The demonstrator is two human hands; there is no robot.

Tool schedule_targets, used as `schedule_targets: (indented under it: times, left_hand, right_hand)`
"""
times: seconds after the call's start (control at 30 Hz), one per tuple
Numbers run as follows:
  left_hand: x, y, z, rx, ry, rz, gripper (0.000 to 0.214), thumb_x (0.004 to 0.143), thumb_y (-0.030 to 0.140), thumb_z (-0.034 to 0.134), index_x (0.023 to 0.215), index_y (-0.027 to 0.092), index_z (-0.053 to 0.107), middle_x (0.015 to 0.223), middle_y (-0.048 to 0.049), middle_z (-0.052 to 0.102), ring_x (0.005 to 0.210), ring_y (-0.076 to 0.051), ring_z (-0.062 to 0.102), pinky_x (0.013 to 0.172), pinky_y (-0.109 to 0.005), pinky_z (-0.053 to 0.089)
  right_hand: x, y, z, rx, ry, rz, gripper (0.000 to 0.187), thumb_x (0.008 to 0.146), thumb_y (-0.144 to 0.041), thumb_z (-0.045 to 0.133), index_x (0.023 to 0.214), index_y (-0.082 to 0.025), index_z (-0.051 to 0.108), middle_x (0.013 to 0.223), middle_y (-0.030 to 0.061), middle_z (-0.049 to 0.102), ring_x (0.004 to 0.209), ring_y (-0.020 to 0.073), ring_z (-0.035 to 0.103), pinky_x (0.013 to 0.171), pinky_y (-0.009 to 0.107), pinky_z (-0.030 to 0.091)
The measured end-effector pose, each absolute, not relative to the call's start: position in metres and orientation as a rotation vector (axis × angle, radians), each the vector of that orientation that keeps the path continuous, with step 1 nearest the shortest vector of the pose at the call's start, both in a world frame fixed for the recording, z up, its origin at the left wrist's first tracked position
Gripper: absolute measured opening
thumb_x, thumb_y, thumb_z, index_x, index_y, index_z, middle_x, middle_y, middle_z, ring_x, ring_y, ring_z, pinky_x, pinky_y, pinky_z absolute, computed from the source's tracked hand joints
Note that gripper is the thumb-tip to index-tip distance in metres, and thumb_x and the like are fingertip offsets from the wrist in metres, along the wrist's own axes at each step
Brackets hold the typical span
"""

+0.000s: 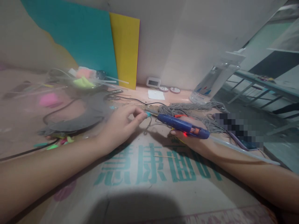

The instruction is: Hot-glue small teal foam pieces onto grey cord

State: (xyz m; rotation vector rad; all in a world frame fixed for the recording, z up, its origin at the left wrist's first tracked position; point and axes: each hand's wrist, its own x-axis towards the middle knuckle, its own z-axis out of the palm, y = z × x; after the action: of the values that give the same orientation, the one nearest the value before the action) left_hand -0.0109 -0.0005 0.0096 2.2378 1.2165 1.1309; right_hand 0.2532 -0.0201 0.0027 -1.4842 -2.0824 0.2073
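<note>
My right hand (187, 138) is closed around a blue hot glue gun (183, 125), its nozzle aimed left and a red light glowing on its body. A clear glue stick (243, 151) trails out of its back toward the right. My left hand (122, 124) pinches a small teal piece (148, 114) right at the nozzle tip, fingers pressed together. Both hands hover over a flattened cardboard sheet (149, 174) printed with large teal characters. A thin grey cord (147, 125) curls beneath the nozzle.
A pile of grey cord (187, 109) lies behind the glue gun. A clear plastic bottle (215, 81) stands at the right. Teal (79, 37) and yellow (125, 46) sheets lean on the wall. Colourful scraps, black cables and a clear container (79, 82) clutter the left. A phone (245, 143) lies right.
</note>
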Motion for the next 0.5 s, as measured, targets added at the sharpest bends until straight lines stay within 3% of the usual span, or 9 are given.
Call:
schedule_targets:
  times: [0.5]
  left_hand:
    - [-0.011, 0.001, 0.006, 2.274, 1.144, 1.144, 0.025, 0.096, 0.036, 0.053, 0.079, 0.018, 0.061, 0.081, 0.0001, 0.066, 0.08, -0.017, 0.06, 0.076, -0.027, 0.043]
  right_hand:
    - [0.244, -0.031, 0.024, -1.592, -2.119, 0.372, 0.024, 0.08, -0.047, 0.068, 0.077, -0.024, 0.063, 0.079, 0.0006, 0.067, 0.075, 0.0216, 0.063, 0.062, 0.032, 0.047]
